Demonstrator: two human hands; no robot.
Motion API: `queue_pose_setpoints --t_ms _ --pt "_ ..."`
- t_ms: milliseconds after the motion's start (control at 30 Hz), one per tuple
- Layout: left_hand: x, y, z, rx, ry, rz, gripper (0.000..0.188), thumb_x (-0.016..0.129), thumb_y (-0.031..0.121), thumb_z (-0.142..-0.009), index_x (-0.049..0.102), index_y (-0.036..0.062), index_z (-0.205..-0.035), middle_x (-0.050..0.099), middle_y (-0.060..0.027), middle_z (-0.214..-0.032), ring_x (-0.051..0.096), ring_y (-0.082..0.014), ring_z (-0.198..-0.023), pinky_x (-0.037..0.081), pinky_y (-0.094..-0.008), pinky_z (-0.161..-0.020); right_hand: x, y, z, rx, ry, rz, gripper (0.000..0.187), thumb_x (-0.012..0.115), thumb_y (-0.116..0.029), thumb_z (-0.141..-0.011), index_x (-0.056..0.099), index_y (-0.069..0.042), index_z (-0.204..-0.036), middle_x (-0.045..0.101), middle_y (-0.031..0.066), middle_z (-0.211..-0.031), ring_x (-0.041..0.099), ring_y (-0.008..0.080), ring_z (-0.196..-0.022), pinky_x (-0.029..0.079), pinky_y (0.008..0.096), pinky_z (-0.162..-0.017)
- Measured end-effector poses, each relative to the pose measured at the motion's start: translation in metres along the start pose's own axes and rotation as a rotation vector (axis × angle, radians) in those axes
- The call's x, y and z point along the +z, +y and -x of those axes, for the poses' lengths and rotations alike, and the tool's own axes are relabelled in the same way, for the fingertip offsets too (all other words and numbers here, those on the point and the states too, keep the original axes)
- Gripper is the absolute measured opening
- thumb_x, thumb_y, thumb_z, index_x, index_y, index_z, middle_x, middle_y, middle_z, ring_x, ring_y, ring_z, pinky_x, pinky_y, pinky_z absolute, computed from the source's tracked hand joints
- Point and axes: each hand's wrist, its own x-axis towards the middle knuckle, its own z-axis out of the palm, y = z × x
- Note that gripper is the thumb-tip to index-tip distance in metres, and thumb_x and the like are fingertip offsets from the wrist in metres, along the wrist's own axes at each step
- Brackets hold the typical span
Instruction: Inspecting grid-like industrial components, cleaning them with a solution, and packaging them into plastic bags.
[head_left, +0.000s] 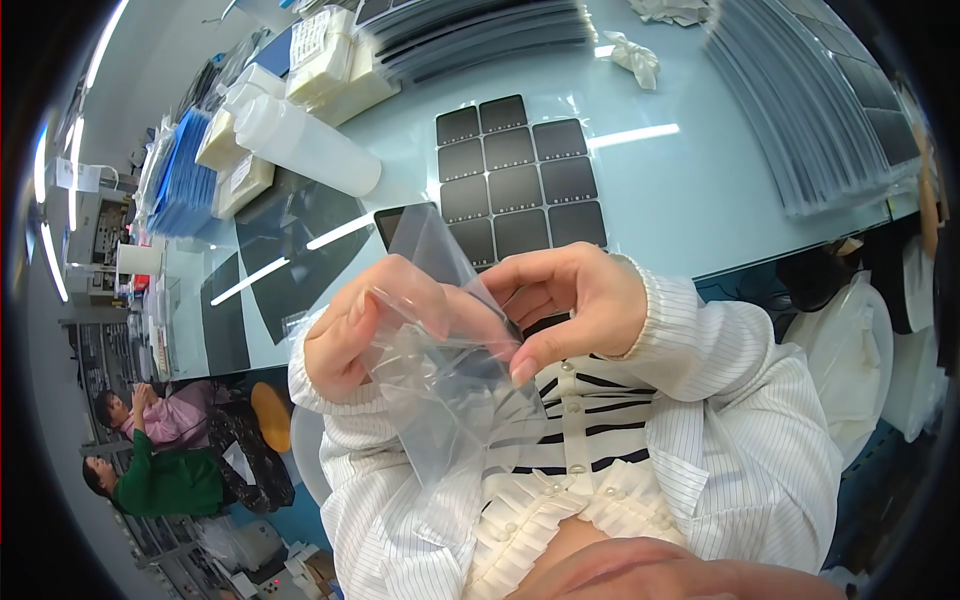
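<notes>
Crumpled clear plastic film (pixel 450 390) hangs in front of my chest, its upper corner standing up above the table edge. My left hand (pixel 365 320) is closed on it, with part of the film draped over the fingers. Across from it, my right hand (pixel 575 300) has its fingers curled and its thumb against the film's right edge. A small dark edge shows between the hands; what it belongs to is hidden. Just beyond them, dark rectangular panels (pixel 510 149) lie in a grid on the glossy table (pixel 650 190). One more dark panel (pixel 398 222) lies partly behind the film.
A white plastic bottle (pixel 310 145) lies at the left, by wrapped pale stacks (pixel 325 55) and dark sheets (pixel 300 240). Tall stacks of sleeved dark sheets (pixel 800 110) stand far and right. A crumpled white wrapper (pixel 634 60) lies far. Two people (pixel 165 480) sit at left.
</notes>
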Motion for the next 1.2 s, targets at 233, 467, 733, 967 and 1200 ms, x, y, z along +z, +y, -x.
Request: queue_pose_setpoints --t_ms 233,467,733,967,1200 --pt "0.001 -0.010 0.001 0.025 0.273 -0.175 0.038 0.026 0.030 -0.099 0.043 -0.0012 -0.086 0.059 -0.0370 -0.089 0.062 -0.0406 -0.075 0.050 -0.0435 -0.072 -0.001 -0.003 0.005 -0.372 0.312 0.283 0.063 0.081 -0.003 -0.065 0.052 0.007 -0.120 0.060 0.0096 -0.106 0.062 0.0199 -0.098 0.048 0.0319 -0.090" --pt "-0.001 -0.014 0.002 -0.067 0.330 -0.272 0.043 0.028 0.035 -0.100 0.040 0.0022 -0.076 0.064 -0.0277 -0.088 0.065 -0.0310 -0.084 0.048 -0.0375 -0.080 -0.005 -0.013 0.012 -0.428 0.412 0.179 0.058 0.076 0.001 -0.069 0.052 0.007 -0.121 0.059 0.0095 -0.106 0.060 0.0174 -0.100 0.047 0.0283 -0.089" --pt "0.009 -0.030 0.014 -0.051 0.371 -0.505 0.047 0.034 0.039 -0.099 0.044 -0.0003 -0.075 0.064 -0.0238 -0.091 0.062 -0.0244 -0.079 0.047 -0.0308 -0.077 -0.006 -0.022 0.008 -0.339 0.459 -0.055 0.050 0.070 0.002 -0.075 0.051 0.007 -0.121 0.060 0.0105 -0.111 0.060 0.0173 -0.100 0.049 0.0282 -0.086" --pt "-0.007 -0.026 0.007 -0.054 0.422 -0.675 0.064 0.039 0.048 -0.095 0.056 -0.0110 -0.111 0.064 -0.0114 -0.092 0.054 -0.0117 -0.072 0.045 -0.0259 -0.069 -0.018 -0.020 -0.008 -0.362 0.527 -0.103 0.044 0.072 -0.005 -0.077 0.057 0.005 -0.116 0.065 0.0109 -0.101 0.063 0.0146 -0.092 0.051 0.0273 -0.083" --pt "-0.033 -0.019 0.007 0.034 0.345 -0.756 0.059 0.039 0.042 -0.097 0.056 -0.0140 -0.106 0.059 -0.0205 -0.109 0.061 -0.0190 -0.078 0.046 -0.0260 -0.067 -0.017 -0.019 -0.014 -0.415 0.601 -0.044 0.038 0.072 -0.010 -0.078 0.060 0.003 -0.112 0.066 0.0090 -0.098 0.063 0.0140 -0.088 0.050 0.0255 -0.081"
